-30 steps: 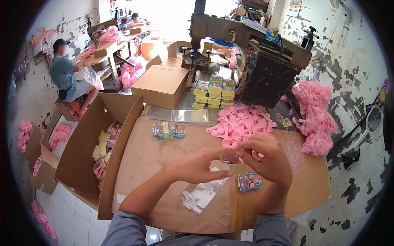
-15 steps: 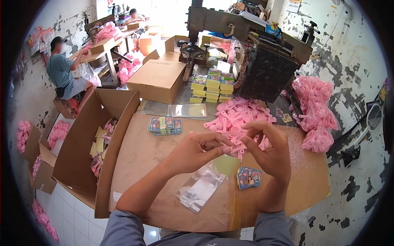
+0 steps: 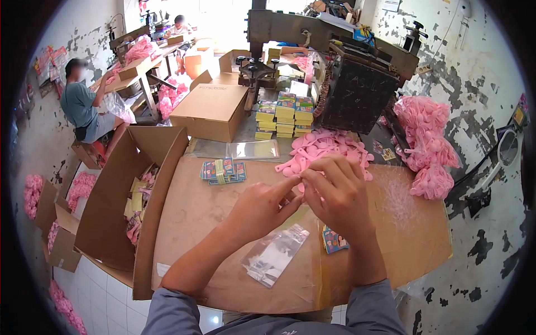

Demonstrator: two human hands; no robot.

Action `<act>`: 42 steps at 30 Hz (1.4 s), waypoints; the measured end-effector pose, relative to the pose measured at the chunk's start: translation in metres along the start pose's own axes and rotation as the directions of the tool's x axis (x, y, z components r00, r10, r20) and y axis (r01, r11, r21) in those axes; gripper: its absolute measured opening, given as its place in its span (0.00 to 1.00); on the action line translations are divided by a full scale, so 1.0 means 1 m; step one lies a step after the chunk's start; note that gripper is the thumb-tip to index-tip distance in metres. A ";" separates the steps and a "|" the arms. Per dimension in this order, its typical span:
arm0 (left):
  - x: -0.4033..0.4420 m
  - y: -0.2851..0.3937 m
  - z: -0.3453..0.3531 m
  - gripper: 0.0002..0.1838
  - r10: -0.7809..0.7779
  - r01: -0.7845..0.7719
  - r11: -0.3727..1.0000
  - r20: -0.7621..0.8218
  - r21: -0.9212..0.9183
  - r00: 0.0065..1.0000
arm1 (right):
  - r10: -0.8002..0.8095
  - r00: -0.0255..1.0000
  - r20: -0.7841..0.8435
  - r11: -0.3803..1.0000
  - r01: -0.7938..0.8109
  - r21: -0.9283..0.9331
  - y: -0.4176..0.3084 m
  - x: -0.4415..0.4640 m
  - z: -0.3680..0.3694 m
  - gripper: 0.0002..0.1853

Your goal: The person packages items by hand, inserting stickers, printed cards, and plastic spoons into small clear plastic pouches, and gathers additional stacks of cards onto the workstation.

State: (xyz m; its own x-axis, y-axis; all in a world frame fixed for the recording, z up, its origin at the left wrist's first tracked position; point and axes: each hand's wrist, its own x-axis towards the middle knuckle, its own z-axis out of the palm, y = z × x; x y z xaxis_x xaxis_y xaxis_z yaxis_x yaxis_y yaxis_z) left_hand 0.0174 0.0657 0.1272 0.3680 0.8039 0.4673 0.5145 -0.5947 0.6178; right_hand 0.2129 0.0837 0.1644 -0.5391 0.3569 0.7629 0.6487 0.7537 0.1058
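My left hand (image 3: 261, 207) and my right hand (image 3: 336, 192) meet over the table, fingertips pinched together. A clear bag with something pale green hangs partly hidden beneath them; its top edge is between the fingers. Just behind lies a heap of pink scoops (image 3: 321, 148). Below my left hand, clear plastic sleeves (image 3: 277, 255) rest on the cardboard-covered table (image 3: 209, 268). Small printed cards (image 3: 333, 240) are partly covered by my right wrist. A banded stack of cards (image 3: 221, 171) lies farther left.
An open carton (image 3: 106, 218) stands left, a closed box (image 3: 211, 106) behind. Card stacks (image 3: 285, 113) sit beside a dark machine (image 3: 360, 89). Bagged pink scoops (image 3: 429, 145) are at right. A person (image 3: 84, 106) sits at far left; others are farther back.
My right hand has moved left and its fingertips have closed against my left hand's. The pale green item is now mostly hidden behind the hands. The camera view has shifted slightly.
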 end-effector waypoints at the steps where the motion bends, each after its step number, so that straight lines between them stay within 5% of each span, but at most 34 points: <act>1: -0.001 -0.001 0.002 0.21 0.028 -0.028 0.995 0.004 0.093 1.000 | 0.004 1.000 0.028 1.000 -0.004 -0.009 -0.001 -0.001 0.003 0.11; 6: -0.002 -0.007 0.006 0.21 0.070 -0.074 0.986 0.031 0.152 0.997 | 0.183 0.981 0.061 0.983 -0.183 0.000 0.028 -0.006 0.008 0.06; 9: 0.002 -0.002 -0.004 0.20 -0.044 0.046 0.997 0.028 -0.067 0.999 | 0.554 0.757 0.347 0.523 -0.641 0.562 0.083 -0.025 -0.037 0.04; 10: 0.004 0.000 -0.008 0.19 -0.103 0.108 0.982 0.038 -0.158 0.994 | 0.559 0.682 0.472 0.290 -0.694 0.659 0.107 -0.039 -0.063 0.04; 12: 0.004 -0.001 -0.014 0.19 -0.126 0.135 0.950 0.047 -0.282 0.991 | 0.420 0.766 0.487 0.098 -0.572 0.814 0.175 -0.104 -0.106 0.03; 13: 0.004 -0.002 -0.016 0.18 -0.137 0.146 0.929 0.052 -0.341 0.989 | 0.486 0.727 0.485 0.087 -0.593 0.801 0.207 -0.128 -0.118 0.05; 14: 0.004 -0.002 -0.018 0.18 -0.151 0.161 0.921 0.057 -0.354 0.987 | 0.619 0.646 0.447 0.297 -0.719 0.628 0.235 -0.160 -0.116 0.08; 15: 0.004 -0.003 -0.019 0.18 -0.166 0.177 0.913 0.062 -0.368 0.984 | 0.735 0.549 0.397 0.416 -0.828 0.375 0.263 -0.193 -0.115 0.12; 16: 0.005 -0.004 -0.021 0.17 -0.180 0.190 0.905 0.062 -0.381 0.982 | 0.855 0.483 0.190 0.515 -0.835 -0.192 0.285 -0.242 -0.101 0.15; 18: 0.005 -0.004 -0.020 0.17 -0.175 0.181 0.904 0.050 -0.386 0.983 | 0.831 0.550 -0.080 0.411 -0.705 -0.579 0.290 -0.260 -0.103 0.20; 20: 0.007 -0.006 -0.018 0.17 -0.177 0.174 0.901 0.030 -0.396 0.984 | 0.767 0.623 -0.154 0.565 -0.770 -0.297 0.269 -0.222 -0.127 0.23; 23: 0.008 -0.013 -0.010 0.18 -0.178 0.165 0.880 0.014 -0.445 0.984 | 0.635 0.729 -0.256 0.667 -0.685 -0.293 0.201 -0.132 -0.129 0.22; 25: 0.011 -0.019 -0.007 0.16 -0.158 0.124 0.854 -0.025 -0.505 0.987 | 0.752 0.657 -0.052 0.659 -0.745 0.101 0.148 -0.074 -0.112 0.22; 28: 0.011 -0.012 -0.009 0.17 -0.230 0.149 0.749 -0.043 -0.646 0.972 | 0.423 0.806 0.414 0.672 -0.585 0.453 0.095 -0.033 -0.077 0.24; 31: 0.011 -0.008 -0.013 0.17 -0.214 0.110 0.747 -0.081 -0.655 0.974 | 0.103 0.866 0.489 0.541 -0.461 0.704 0.051 -0.010 -0.035 0.27; 34: 0.011 -0.008 -0.016 0.17 -0.200 0.087 0.725 -0.088 -0.683 0.976 | 0.128 0.875 0.466 0.524 -0.459 0.718 0.034 -0.005 -0.009 0.24; 37: 0.009 -0.012 -0.018 0.18 -0.209 0.113 0.722 -0.060 -0.682 0.976 | 0.218 0.845 0.489 0.277 -0.534 0.799 0.035 -0.014 0.008 0.19; 42: 0.010 -0.013 -0.023 0.18 -0.213 0.156 0.673 0.012 -0.723 0.977 | 0.247 0.858 0.450 0.239 -0.504 0.830 0.038 -0.013 -0.001 0.14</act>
State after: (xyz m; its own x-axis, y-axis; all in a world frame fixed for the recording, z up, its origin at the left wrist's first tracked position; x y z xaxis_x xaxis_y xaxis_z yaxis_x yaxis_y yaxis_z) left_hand -0.0028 0.0809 0.1384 0.2594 0.9121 0.3174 -0.1566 -0.2846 0.9458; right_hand 0.2445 0.1072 0.1591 -0.5439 0.7408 0.3942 -0.0194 0.4585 -0.8885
